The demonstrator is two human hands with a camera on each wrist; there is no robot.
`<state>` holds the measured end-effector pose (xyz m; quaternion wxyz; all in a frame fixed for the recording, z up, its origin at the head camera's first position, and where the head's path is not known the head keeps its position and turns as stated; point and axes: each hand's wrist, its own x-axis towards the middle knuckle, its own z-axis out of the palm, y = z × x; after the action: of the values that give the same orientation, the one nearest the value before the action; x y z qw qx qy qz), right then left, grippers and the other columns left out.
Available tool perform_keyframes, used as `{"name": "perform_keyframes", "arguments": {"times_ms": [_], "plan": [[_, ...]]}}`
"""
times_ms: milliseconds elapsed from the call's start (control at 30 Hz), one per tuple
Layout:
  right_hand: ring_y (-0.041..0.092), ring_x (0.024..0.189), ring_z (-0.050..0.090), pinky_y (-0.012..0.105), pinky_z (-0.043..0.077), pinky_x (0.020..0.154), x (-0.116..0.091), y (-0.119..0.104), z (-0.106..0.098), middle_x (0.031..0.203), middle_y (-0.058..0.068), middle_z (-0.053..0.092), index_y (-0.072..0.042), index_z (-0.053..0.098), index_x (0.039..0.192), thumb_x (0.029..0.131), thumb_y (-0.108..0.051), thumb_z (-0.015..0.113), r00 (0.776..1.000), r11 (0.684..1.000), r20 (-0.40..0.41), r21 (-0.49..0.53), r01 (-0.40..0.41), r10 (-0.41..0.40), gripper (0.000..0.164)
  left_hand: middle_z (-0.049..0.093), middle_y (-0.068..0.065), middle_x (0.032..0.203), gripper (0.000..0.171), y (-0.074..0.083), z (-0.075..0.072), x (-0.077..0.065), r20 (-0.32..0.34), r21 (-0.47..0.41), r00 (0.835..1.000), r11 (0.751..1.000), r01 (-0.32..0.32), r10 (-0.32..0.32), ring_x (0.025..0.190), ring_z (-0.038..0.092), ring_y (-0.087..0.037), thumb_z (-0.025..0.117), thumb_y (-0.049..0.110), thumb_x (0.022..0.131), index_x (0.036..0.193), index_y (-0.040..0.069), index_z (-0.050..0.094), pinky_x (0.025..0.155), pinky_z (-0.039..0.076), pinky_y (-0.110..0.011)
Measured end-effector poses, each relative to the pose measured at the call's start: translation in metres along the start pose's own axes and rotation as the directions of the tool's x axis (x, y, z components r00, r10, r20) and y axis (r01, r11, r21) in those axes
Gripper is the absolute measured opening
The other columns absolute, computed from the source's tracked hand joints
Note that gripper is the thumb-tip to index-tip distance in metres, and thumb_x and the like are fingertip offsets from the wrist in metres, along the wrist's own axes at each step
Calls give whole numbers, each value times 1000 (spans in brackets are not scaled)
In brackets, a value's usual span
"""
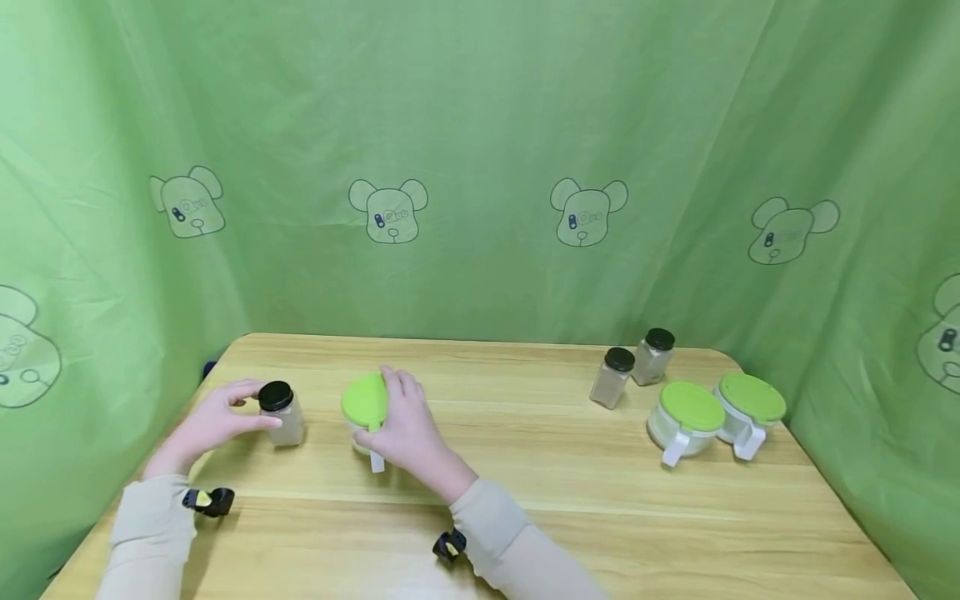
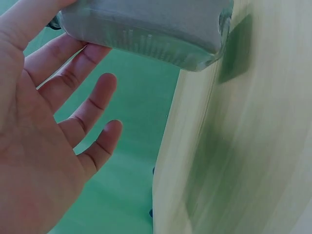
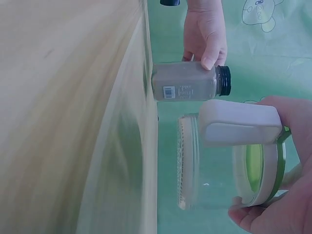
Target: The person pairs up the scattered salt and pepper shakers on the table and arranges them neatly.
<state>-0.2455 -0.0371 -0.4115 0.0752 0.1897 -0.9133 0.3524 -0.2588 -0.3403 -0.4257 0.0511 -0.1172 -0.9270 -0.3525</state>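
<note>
A: What surfaces do you see?

B: A pale, streaky wood-grain worktop, and behind it a soft, folded green cloth curtain printed with outlined bear heads.

A: And the hands?

B: The left hand is partly open, its thumb and fingertips gripping a clear, square-sided jar with a black lid near the top; the lower fingers fan loosely. The right hand curls over a clear, squat round jar with a lime-green lid and white handle, holding it by the lid's rim.

A: Where are those two?

B: Call the worktop a dial, twelve at the far edge. The square-sided jar is upright at nine, the round jar between nine and ten, its handle toward six. The right wrist view shows the round jar raised off the worktop; I can't tell whether the square-sided one touches it.

A: How do they look close up?

B: The square-sided jar has rounded edges, a greyish body and a small barcode patch. The round jar is see-through, with a smooth, blocky handle and a finely ribbed ring at its base.

A: Anything else?

B: Two black-lidded square jars at two o'clock, and two green-lidded round jars at three.
</note>
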Motion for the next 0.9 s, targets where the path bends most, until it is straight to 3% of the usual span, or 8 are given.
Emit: {"name": "perform_keyframes", "arguments": {"times_ms": [100,167,500,600,733,800,900], "plan": [[29,126,48,44,50,100,1,-3,4,142,15,45,-7,31,149,71,-33,83,1000,1000,0,-4,-1,1,98,61,-21,130,55,-4,-1,0,7,-10,1000,1000,-14,14,101,42,16,80,28,80,125,1,63,90,39,-24],[28,125,48,43,50,100,2,-5,6,141,15,45,-7,31,149,71,-33,84,1000,1000,0,-7,-1,1,98,62,-20,128,53,-6,0,0,14,-20,1000,1000,-22,22,97,40,19,80,27,80,124,2,64,88,39,-22],[24,125,48,39,49,101,8,-12,20,140,11,46,-10,30,150,70,-35,84,999,999,18,-40,-28,29,100,63,-20,129,54,-9,-3,-3,52,-3,999,1000,-3,3,100,40,19,78,30,81,126,4,63,88,41,-23],[24,125,47,39,49,102,9,-16,23,141,11,46,-11,30,150,70,-36,84,999,998,23,-44,-40,41,100,62,-20,130,55,-8,-3,-3,62,0,998,1000,3,-3,108,47,6,78,30,82,127,3,62,90,42,-27],[24,125,47,39,49,101,9,-20,27,141,11,46,-12,30,150,71,-36,83,998,998,21,-38,-54,55,99,59,-22,133,55,-7,-4,-3,89,-29,996,999,35,-32,116,52,-20,77,30,83,129,3,61,96,42,-42],[24,125,47,39,49,101,8,-22,30,140,11,46,-12,30,150,71,-35,83,998,998,17,-32,-57,57,98,58,-23,135,55,-8,-5,-3,103,-48,994,998,46,-41,116,51,-16,76,29,84,129,3,60,97,42,-47],[24,124,47,39,48,101,8,-25,35,140,11,46,-12,31,150,71,-35,82,999,998,7,-32,-53,53,97,57,-23,137,55,-10,-5,-4,111,-53,993,997,57,-51,111,47,2,75,30,85,130,3,60,99,44,-47]]}}
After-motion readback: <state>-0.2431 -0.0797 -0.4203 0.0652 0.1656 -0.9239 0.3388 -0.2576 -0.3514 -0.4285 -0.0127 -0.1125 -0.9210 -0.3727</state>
